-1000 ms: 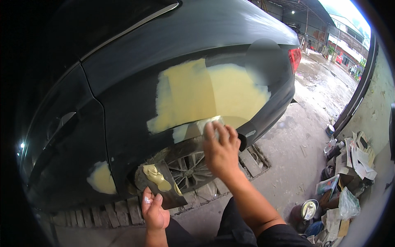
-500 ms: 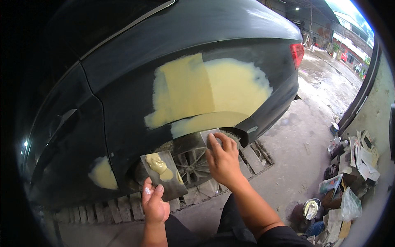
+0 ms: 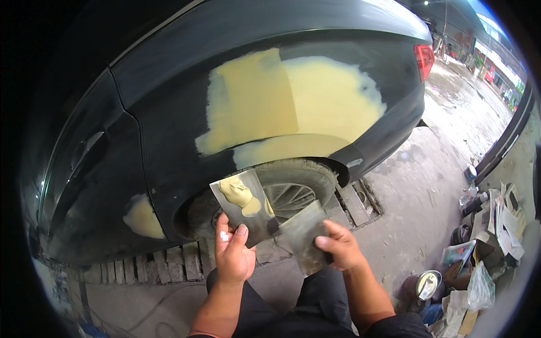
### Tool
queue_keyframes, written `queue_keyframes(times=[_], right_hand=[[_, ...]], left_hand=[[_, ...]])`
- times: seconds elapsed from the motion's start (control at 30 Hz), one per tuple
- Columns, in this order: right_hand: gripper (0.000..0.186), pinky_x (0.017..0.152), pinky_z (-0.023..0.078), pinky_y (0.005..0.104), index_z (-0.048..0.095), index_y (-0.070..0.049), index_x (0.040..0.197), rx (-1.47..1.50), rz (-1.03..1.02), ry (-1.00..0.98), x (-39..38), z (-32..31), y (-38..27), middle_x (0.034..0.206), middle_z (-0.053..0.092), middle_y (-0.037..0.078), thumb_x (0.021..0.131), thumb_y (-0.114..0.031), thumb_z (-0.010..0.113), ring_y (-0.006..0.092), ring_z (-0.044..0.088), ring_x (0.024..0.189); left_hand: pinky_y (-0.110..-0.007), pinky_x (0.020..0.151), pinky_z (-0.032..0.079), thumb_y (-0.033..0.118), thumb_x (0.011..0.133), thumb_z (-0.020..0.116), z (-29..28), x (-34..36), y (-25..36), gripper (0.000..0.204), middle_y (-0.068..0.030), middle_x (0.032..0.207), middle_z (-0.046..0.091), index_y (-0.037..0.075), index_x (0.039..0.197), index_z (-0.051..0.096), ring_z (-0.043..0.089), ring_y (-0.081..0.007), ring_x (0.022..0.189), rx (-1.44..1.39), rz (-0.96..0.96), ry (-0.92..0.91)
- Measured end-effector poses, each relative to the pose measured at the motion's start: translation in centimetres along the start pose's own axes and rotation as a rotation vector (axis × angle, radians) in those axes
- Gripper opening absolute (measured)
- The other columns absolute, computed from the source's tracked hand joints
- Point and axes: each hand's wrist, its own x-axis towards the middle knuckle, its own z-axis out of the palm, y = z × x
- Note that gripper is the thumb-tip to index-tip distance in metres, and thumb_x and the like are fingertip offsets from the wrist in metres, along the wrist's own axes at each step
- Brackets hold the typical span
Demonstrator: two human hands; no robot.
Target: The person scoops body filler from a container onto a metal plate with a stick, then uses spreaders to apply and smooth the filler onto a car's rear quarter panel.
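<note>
My left hand (image 3: pixel 234 252) grips a flat metal plate (image 3: pixel 255 224) by its lower end, thumb on top. A mound of pale yellow body filler (image 3: pixel 236 194) sits on that plate. In my right hand (image 3: pixel 342 249) is a flat, greyish spreader (image 3: pixel 303 241), pinched at its right side, a short way from the plate. Beyond both hands stands a dark car (image 3: pixel 169 107). Its rear side panel carries a broad yellow filler patch (image 3: pixel 332 96) above the wheel arch, and a smaller filler patch (image 3: pixel 143 217) lies low near the door seam.
The rear wheel (image 3: pixel 290 194) is behind the plate and spreader. A floor grating (image 3: pixel 163 265) runs under the car. At the right, an open can (image 3: pixel 427 286), a clear plastic bag (image 3: pixel 480 286) and piled papers (image 3: pixel 501 225) lie by the wall.
My right hand has drawn back from the wheel arch, down and to the right, with the spreader turned broadside. The left hand has shifted right and up with the plate. The view has tilted downward.
</note>
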Motion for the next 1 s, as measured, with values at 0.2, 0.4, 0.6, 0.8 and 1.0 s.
queue_keyframes(times=[0.2,0.4,0.6,0.8,1.0], right_hand=[[0.039,0.090,0.047,0.0279,0.048,0.001,0.127,-0.185,-0.057,-0.020,1.0,-0.5,0.3,0.116,0.060,0.006,0.092,-0.002,0.062,0.0112,0.056,0.105],[0.040,0.089,0.045,0.0250,0.048,-0.004,0.120,-0.143,-0.173,-0.007,1.7,-1.1,-1.7,0.115,0.057,0.004,0.086,0.001,0.068,0.0099,0.054,0.106],[0.043,0.096,0.043,0.0304,0.048,-0.002,0.127,-0.127,-0.251,-0.100,2.4,-1.3,-5.8,0.123,0.057,0.007,0.088,0.005,0.063,0.0142,0.053,0.114],[0.048,0.099,0.046,0.0393,0.062,0.000,0.119,-0.895,-0.750,-0.503,5.3,-0.4,-11.2,0.123,0.061,0.017,0.072,0.011,0.062,0.0321,0.062,0.111],[0.058,0.096,0.047,0.0404,0.064,-0.010,0.124,-1.079,-0.347,-0.509,5.8,2.0,-10.1,0.130,0.056,0.017,0.069,0.010,0.058,0.0364,0.055,0.119]], left_hand=[[-0.046,0.109,0.035,0.003,0.098,0.047,3.1,-0.3,-2.3,0.047,-0.0124,0.136,0.048,0.003,0.142,0.034,0.046,-0.0250,0.126,-0.022,0.036,-0.143],[-0.030,0.095,0.042,0.006,0.099,0.047,2.8,-0.1,-3.3,0.038,-0.0088,0.126,0.056,0.001,0.136,0.045,0.053,-0.0168,0.114,0.297,-0.105,-0.314],[-0.031,0.080,0.049,0.004,0.095,0.053,2.1,1.0,-3.4,0.031,-0.0168,0.104,0.063,-0.003,0.125,0.054,0.062,-0.0249,0.089,1.138,0.344,-0.528],[-0.028,0.089,0.046,0.002,0.093,0.057,-2.6,1.7,-3.1,0.034,-0.0098,0.114,0.064,-0.003,0.127,0.051,0.060,-0.0139,0.104,0.454,-0.220,-0.197],[-0.029,0.096,0.043,0.000,0.094,0.056,-2.9,2.2,-1.8,0.033,-0.0108,0.117,0.063,-0.004,0.126,0.050,0.058,-0.0155,0.108,0.187,-0.224,-0.298]])
